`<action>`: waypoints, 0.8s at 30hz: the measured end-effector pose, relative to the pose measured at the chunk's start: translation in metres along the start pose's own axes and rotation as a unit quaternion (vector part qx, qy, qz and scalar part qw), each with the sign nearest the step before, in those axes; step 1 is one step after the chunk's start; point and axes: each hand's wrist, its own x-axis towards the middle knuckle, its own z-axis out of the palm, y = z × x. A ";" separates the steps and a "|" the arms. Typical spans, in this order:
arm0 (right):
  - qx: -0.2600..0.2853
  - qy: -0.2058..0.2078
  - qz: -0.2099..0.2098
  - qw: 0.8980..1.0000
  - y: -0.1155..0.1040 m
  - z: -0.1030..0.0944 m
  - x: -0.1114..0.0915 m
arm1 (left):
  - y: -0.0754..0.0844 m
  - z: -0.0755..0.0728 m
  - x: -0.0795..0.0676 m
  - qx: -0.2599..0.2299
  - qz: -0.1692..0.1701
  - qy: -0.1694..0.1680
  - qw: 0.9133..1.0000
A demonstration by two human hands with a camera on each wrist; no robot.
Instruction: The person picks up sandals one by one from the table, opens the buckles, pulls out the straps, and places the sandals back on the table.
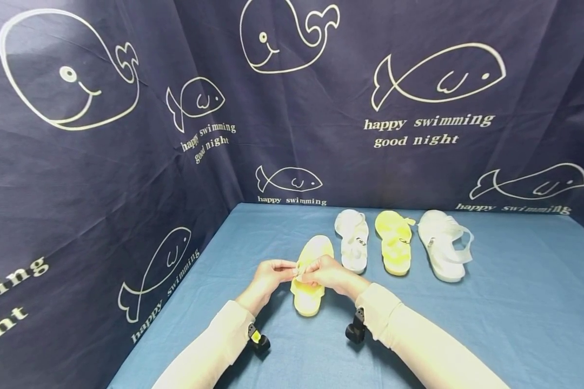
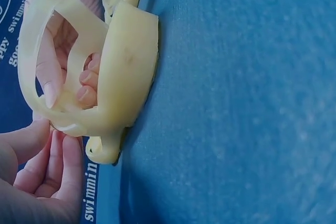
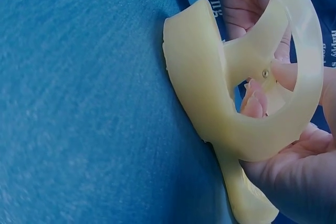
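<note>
A pale yellow sandal (image 1: 307, 303) lies on the blue-covered table, its heel end towards me. My left hand (image 1: 267, 278) is at its left side, where thumb and fingertips pinch the strap (image 2: 68, 124) from outside. From the other side, my right hand (image 1: 334, 274) reaches through the loop of straps. In the right wrist view its thumb presses beside a small metal stud (image 3: 265, 73) on the strap, with fingertips close by inside the loop. The heel strap (image 3: 310, 51) stands raised in an arc above the sole. Hands partly hide the middle of the sandal in the head view.
To the right stand a small white sandal (image 1: 354, 262), a yellow sandal (image 1: 395, 262) and a larger white sandal (image 1: 443, 265) in a row. A dark blue printed curtain (image 1: 350, 162) hangs behind and to the left of the table (image 1: 516, 302).
</note>
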 end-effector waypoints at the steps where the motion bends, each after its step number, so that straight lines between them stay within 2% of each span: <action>1: 0.000 0.000 0.000 1.000 0.000 0.000 0.000 | 0.000 0.001 0.001 0.002 0.000 0.002 1.000; 9: 0.006 0.004 -0.003 1.000 0.000 0.001 0.000 | 0.007 0.003 0.003 0.010 0.011 0.010 1.000; 17: 0.000 0.008 -0.003 1.000 0.001 0.003 0.001 | 0.012 0.006 0.007 0.021 -0.002 0.012 1.000; 24: 0.003 0.006 -0.009 1.000 0.003 -0.001 0.002 | 0.016 0.009 0.009 0.041 0.009 0.022 0.999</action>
